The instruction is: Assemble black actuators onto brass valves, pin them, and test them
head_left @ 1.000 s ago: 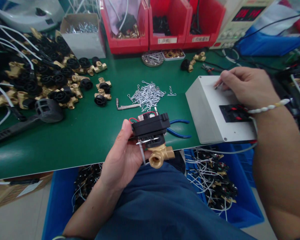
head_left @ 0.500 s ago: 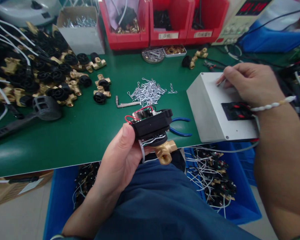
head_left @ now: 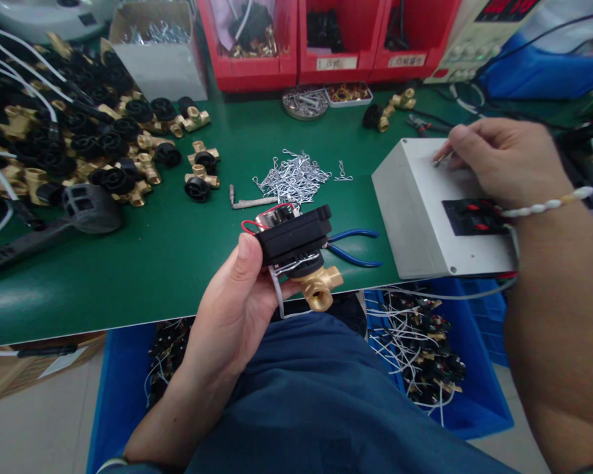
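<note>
My left hand (head_left: 234, 289) is closed round a motorized valve, its black actuator housing (head_left: 296, 235) uppermost and its brass valve body (head_left: 321, 289) below. Red wires and a metal motor show on top of the housing; a wire clip (head_left: 296, 264) lies across its neck, and a white cable hangs beside my fingers. On the right, my right hand (head_left: 499, 161) pinches the small metal lever of a toggle switch (head_left: 439, 158) on top of a grey control box (head_left: 418, 217). Blue-handled pliers (head_left: 356, 247) lie just behind the valve, partly hidden by it.
Loose wire clips (head_left: 296, 176) form a pile mid-table. Brass valves with black caps (head_left: 89, 145) crowd the left, beside a dark grey tool (head_left: 91, 209). Red bins (head_left: 257, 76) line the back. Blue crates (head_left: 484, 395) with valve assemblies stand below the table edge.
The valve in my left hand has shifted slightly left and up in the picture. My right hand stays at the switch. The whole view has moved a little.
</note>
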Action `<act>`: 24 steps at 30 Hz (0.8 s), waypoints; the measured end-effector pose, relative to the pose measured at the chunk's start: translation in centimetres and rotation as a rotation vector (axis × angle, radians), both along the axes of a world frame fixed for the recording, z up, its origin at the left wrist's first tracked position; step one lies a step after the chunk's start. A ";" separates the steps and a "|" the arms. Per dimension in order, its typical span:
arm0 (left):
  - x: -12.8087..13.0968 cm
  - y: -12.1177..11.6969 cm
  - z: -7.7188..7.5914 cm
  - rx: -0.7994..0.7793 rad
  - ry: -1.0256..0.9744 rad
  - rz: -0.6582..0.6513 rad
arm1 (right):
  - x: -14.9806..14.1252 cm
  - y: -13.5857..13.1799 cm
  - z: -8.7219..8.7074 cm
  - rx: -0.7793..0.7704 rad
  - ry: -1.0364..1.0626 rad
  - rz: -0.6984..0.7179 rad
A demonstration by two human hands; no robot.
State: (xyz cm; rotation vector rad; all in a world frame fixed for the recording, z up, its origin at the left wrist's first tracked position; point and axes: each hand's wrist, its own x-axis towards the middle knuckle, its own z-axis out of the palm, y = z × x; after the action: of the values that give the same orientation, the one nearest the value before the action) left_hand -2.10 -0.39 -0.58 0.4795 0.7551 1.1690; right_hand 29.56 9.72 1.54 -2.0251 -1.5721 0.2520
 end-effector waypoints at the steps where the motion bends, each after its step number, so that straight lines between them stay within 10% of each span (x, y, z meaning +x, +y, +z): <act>1: 0.1 0.1 0.1 -0.024 -0.021 0.016 | 0.1 0.0 0.0 0.000 -0.001 -0.001; 10: 0.0 0.8 0.3 -0.321 -0.157 0.005 | -0.3 0.0 0.2 0.008 0.006 0.012; 24: 0.0 0.5 0.6 -0.267 -0.244 -0.100 | -0.1 -0.5 -0.1 0.010 -0.028 -0.016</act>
State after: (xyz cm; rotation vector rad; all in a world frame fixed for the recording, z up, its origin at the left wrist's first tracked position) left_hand -2.05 0.08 0.00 0.1464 0.6549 0.9938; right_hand 29.50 9.22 1.41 -2.0414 -1.5710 0.2103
